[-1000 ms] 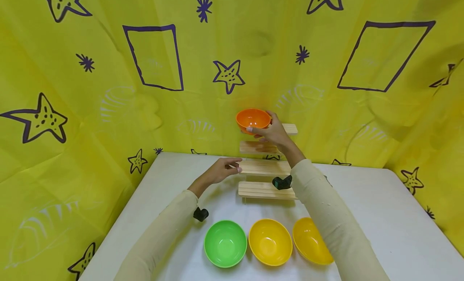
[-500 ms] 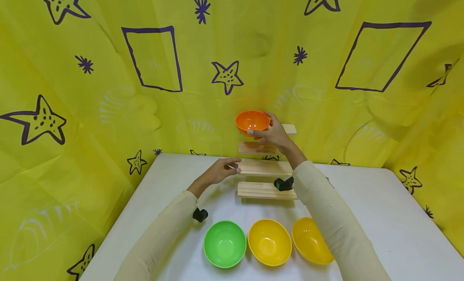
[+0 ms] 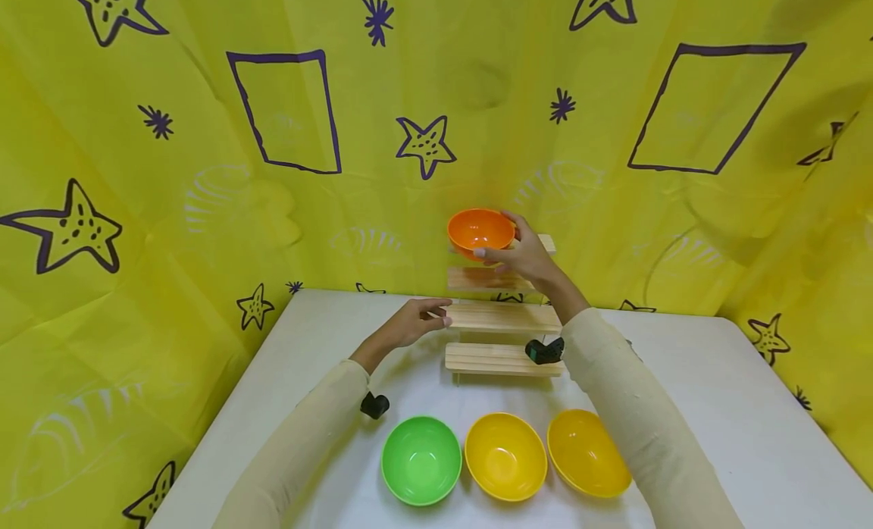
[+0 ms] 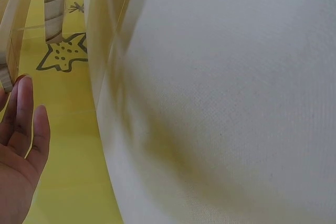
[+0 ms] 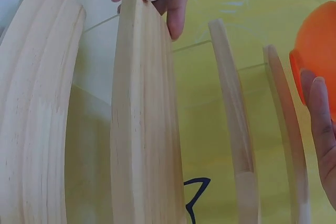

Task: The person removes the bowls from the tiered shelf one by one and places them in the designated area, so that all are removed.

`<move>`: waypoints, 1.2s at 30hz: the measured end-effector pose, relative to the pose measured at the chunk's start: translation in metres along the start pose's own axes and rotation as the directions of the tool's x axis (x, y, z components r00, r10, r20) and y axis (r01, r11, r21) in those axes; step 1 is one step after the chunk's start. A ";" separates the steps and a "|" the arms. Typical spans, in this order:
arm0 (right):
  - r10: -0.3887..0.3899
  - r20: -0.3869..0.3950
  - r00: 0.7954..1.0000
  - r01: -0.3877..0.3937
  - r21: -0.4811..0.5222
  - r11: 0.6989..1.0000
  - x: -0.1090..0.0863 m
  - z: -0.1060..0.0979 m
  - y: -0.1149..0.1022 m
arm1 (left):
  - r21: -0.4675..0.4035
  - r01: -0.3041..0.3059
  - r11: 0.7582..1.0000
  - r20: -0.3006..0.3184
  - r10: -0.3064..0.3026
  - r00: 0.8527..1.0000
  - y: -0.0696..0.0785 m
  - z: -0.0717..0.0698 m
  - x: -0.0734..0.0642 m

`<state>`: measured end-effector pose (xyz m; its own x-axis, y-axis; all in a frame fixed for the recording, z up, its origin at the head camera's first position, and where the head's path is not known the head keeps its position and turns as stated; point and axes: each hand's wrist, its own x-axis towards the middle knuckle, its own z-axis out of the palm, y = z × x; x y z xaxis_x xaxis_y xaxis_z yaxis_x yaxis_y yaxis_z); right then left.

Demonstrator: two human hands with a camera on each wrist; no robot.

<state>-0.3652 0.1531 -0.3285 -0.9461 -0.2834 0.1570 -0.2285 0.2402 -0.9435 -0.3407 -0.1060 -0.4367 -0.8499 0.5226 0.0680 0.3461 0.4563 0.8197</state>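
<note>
In the head view an orange bowl (image 3: 480, 231) is at the top level of a tiered wooden shelf stand (image 3: 503, 315). My right hand (image 3: 528, 255) holds this bowl from its right side, thumb in front and fingers behind. Whether the bowl's base touches the top board (image 3: 544, 244) I cannot tell. My left hand (image 3: 411, 322) is at the left end of the second board from the bottom. The right wrist view shows its thumb and fingers (image 5: 178, 3) pinching that board's end (image 5: 142, 103). Part of the top board is hidden by the bowl and right hand.
A green bowl (image 3: 421, 461) and two yellow bowls (image 3: 506, 457) (image 3: 588, 453) stand in a row on the white table (image 3: 682, 408), in front of the stand. The right sleeve partly covers the rightmost one. A yellow patterned sheet (image 3: 382, 233) hangs behind and along both sides.
My right hand and the orange bowl have shifted slightly right and a little lower along the top board. The left hand keeps its place at the board's end.
</note>
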 end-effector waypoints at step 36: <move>-0.063 0.192 0.979 0.063 0.004 0.998 -0.037 -0.022 0.001 | 0.008 -0.015 1.000 -0.003 0.015 1.000 0.000 0.000 0.001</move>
<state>-0.3359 0.1843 -0.3292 -0.8680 -0.4711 0.1569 -0.2869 0.2179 -0.9328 -0.3417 -0.1054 -0.4369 -0.8459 0.5269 0.0820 0.3619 0.4543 0.8140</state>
